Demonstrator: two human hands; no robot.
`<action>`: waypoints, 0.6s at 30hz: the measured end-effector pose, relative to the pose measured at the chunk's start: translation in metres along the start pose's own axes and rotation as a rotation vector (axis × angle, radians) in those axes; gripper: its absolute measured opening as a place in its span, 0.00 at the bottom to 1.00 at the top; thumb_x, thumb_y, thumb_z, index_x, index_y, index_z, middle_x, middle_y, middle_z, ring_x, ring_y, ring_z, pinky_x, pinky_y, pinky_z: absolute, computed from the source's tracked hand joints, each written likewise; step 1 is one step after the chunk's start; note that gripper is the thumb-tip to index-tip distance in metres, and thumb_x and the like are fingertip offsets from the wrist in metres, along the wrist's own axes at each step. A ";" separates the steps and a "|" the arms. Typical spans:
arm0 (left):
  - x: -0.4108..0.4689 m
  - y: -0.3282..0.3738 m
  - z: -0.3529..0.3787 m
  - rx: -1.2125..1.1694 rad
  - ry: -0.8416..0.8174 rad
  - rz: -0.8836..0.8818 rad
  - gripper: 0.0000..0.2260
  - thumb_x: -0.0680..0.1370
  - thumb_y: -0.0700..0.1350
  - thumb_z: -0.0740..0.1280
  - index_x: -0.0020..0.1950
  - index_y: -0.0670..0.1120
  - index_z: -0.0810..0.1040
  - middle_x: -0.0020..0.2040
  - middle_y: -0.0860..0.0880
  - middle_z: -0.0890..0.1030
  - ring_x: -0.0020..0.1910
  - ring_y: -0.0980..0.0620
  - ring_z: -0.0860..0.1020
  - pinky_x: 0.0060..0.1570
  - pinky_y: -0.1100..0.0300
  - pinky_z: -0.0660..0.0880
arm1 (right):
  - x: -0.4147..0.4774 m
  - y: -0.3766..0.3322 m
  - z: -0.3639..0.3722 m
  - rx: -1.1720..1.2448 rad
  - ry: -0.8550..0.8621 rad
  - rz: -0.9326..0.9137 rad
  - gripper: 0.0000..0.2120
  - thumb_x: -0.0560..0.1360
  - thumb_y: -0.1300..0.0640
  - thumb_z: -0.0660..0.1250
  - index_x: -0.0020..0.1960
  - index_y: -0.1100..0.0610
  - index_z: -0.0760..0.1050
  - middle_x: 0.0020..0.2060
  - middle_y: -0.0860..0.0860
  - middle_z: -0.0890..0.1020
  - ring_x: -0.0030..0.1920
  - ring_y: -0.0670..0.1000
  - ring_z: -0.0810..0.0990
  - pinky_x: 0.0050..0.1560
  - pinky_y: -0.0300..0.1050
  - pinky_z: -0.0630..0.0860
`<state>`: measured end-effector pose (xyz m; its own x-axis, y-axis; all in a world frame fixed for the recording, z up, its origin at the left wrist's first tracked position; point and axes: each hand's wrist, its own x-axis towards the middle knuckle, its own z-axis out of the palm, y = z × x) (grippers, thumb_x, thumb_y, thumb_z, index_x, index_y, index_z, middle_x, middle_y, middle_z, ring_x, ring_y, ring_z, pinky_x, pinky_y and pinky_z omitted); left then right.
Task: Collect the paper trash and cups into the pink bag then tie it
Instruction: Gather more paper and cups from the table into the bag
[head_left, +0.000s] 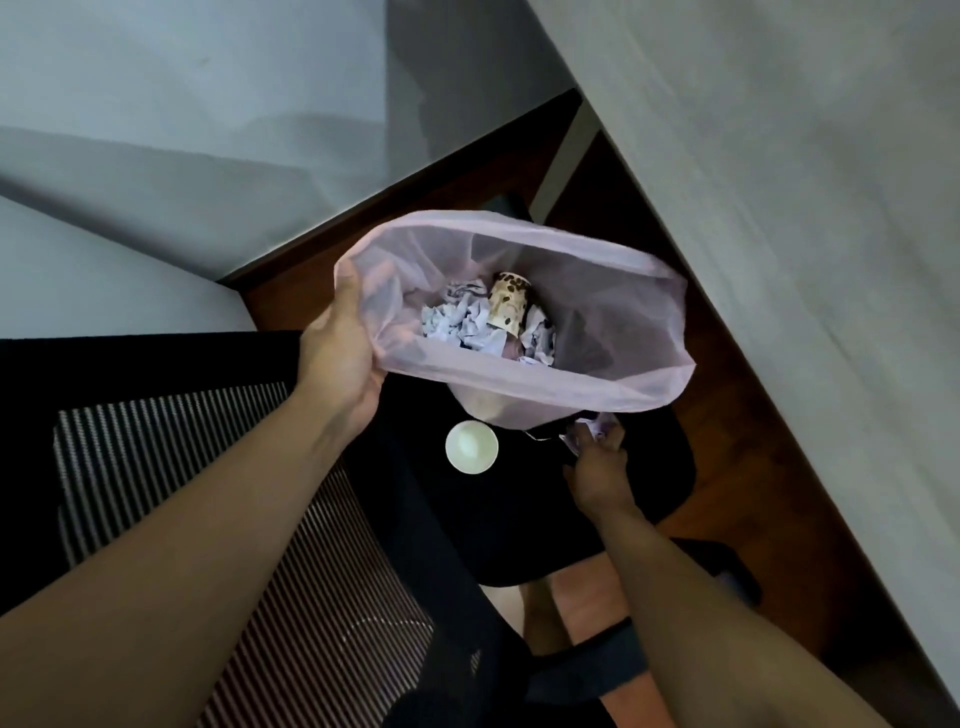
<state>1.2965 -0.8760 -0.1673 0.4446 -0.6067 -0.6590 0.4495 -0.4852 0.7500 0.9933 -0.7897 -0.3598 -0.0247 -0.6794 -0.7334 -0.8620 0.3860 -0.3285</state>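
My left hand (340, 348) grips the left rim of the pink bag (623, 291) and holds its mouth wide open above a black chair seat. Inside the bag lie crumpled white papers (462, 325) and a brown patterned paper cup (509, 306) on its side. On the seat, just below the bag, stands a white paper cup (471, 447), upright and seen from above. To its right my right hand (597, 467) is closed on a crumpled paper ball (589, 428) at the bag's lower edge.
The black chair seat (519, 519) sits over a reddish wooden floor (727, 467). A striped mesh chair back (182, 467) fills the lower left. A grey desk top (805, 208) runs along the right, and a grey wall (156, 130) stands at the upper left.
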 end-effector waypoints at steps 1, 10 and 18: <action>-0.002 -0.002 0.000 -0.001 0.008 0.001 0.24 0.86 0.61 0.65 0.68 0.41 0.83 0.55 0.40 0.89 0.42 0.49 0.88 0.45 0.54 0.86 | -0.004 0.005 0.003 0.040 0.013 -0.002 0.24 0.80 0.64 0.71 0.73 0.51 0.74 0.78 0.62 0.57 0.73 0.71 0.67 0.78 0.57 0.68; -0.028 -0.008 -0.011 0.188 0.017 0.065 0.27 0.80 0.70 0.68 0.65 0.51 0.87 0.61 0.53 0.89 0.61 0.47 0.88 0.68 0.42 0.81 | -0.089 -0.032 -0.044 0.207 -0.151 -0.226 0.17 0.80 0.60 0.74 0.66 0.49 0.77 0.57 0.54 0.78 0.51 0.53 0.82 0.51 0.38 0.76; -0.043 -0.003 -0.015 0.474 0.010 0.246 0.26 0.79 0.75 0.65 0.44 0.54 0.85 0.41 0.47 0.80 0.37 0.48 0.76 0.38 0.48 0.78 | -0.182 -0.142 -0.143 0.699 -0.619 -0.575 0.18 0.85 0.61 0.70 0.74 0.51 0.77 0.65 0.56 0.83 0.62 0.55 0.84 0.64 0.59 0.83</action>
<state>1.2882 -0.8391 -0.1419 0.5014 -0.7335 -0.4589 -0.0678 -0.5620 0.8243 1.0478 -0.8102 -0.0947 0.7164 -0.5155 -0.4701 -0.1810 0.5133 -0.8389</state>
